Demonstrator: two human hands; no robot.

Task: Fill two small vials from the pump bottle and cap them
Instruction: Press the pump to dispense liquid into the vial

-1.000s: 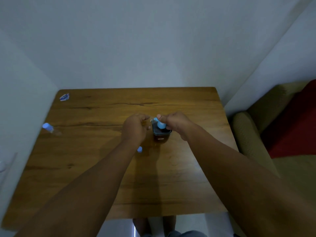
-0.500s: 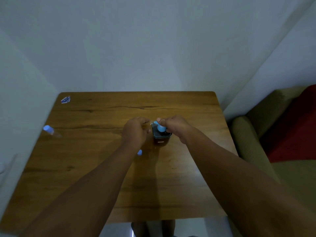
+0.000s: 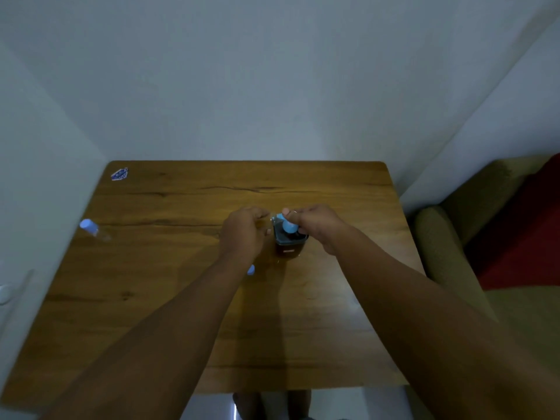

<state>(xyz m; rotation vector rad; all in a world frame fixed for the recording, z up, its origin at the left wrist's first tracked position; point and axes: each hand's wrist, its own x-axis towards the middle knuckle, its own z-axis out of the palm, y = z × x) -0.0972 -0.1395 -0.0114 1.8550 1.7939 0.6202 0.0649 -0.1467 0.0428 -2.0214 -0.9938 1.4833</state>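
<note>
A dark pump bottle (image 3: 288, 248) with a light blue pump head (image 3: 288, 226) stands at the middle of the wooden table (image 3: 169, 298). My right hand (image 3: 318, 227) rests on the pump head, fingers curled over it. My left hand (image 3: 244, 234) is closed just left of the spout; a small clear vial in it barely shows at the nozzle. A loose blue cap (image 3: 251, 270) lies on the table under my left wrist. A second clear vial with a blue cap (image 3: 92, 229) lies on its side near the table's left edge.
A small blue-and-white wrapper (image 3: 119, 174) lies at the far left corner. White walls close the table at the back and left. An olive sofa arm (image 3: 439, 237) with a red cushion (image 3: 521, 234) stands to the right.
Both hands stay at the pump bottle with almost no movement. The view has tilted slightly, so the table sits lower in the frame.
</note>
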